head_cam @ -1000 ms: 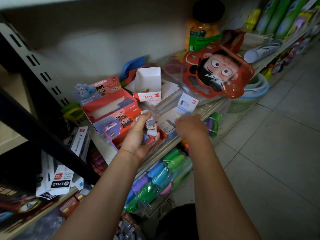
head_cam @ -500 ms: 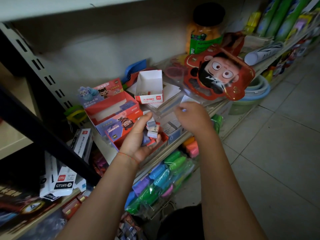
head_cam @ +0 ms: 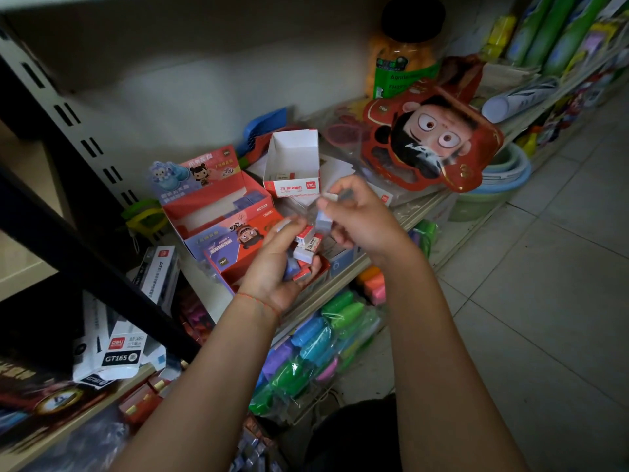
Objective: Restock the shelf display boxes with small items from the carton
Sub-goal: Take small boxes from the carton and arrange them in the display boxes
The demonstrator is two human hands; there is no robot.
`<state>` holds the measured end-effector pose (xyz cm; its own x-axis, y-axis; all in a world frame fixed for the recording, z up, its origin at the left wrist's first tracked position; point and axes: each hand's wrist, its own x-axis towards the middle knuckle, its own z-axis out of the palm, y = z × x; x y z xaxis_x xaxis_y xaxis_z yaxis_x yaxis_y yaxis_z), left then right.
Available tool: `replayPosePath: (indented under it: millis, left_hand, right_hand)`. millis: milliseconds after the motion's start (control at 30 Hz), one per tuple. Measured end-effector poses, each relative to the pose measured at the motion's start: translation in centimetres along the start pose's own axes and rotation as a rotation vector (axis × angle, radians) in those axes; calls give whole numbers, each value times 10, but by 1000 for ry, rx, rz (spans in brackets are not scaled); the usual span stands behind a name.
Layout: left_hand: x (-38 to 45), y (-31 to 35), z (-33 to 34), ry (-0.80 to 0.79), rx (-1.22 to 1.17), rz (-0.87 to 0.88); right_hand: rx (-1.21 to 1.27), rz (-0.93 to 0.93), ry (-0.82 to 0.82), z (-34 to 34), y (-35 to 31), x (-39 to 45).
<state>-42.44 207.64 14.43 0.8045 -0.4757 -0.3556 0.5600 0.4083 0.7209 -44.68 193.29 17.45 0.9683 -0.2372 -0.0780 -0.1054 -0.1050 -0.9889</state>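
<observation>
My left hand (head_cam: 275, 270) cups a pile of small boxed erasers (head_cam: 306, 248), red-and-white sleeves showing, above a red display box (head_cam: 228, 264) on the shelf. My right hand (head_cam: 360, 216) is just to the right of them, its fingers pinching one pale eraser (head_cam: 323, 219) over the pile. Behind the hands stands an open white carton (head_cam: 292, 165) with a red label. A second red display box (head_cam: 211, 206), with cartoon figures on its raised back card, sits to the left and holds bluish erasers.
A red cartoon-face pack (head_cam: 432, 141) and an orange jar (head_cam: 405, 63) stand at the shelf's right. Bagged coloured clay (head_cam: 316, 349) hangs below the shelf edge (head_cam: 340, 284). White GT165 packs (head_cam: 119, 352) lie lower left. A dark upright (head_cam: 85, 253) crosses at left. Tiled floor (head_cam: 544, 301) at right.
My right hand has come up from the shelf's front edge to the pile in my left hand and now pinches one eraser. The left hand has held its place.
</observation>
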Motion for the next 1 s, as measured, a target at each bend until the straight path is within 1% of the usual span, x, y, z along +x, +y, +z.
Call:
replayPosePath:
  millis: [100,133,200,333,467,600,667,767,900,1000]
  left_hand:
    - [4,-4,1,100,38,36]
    - [6,-5,0,127,47,55]
    - [9,-8,0,162,46,84]
    - [9,-10,-1,161,38,93]
    - [9,-9,-1,173,35,89]
    - [9,-10,-3,185,28,88]
    - [9,-10,-3,181,30,88]
    - [8,-9,-3,188,50,84]
    - [7,-9,-2,196,37,86]
    - [7,-8,-1,190,42,77]
  right_hand:
    - [-251,-4,365,-11,17,12]
    - [-329,-8,460,-14,23,13]
    - [-436,12,542,-18,31,14]
    - [-647,53,496,-16,38,16]
    - [-746,85,446,-14,39,17]
    - [-897,112,483,-11,33,13]
    - [-980,168,481,-11,31,11]
    - [-1035,271,400,-12,28,10]
    - [-1118,326,268,-9,26,10]
    - [-1081,368,201,-5,30,13]
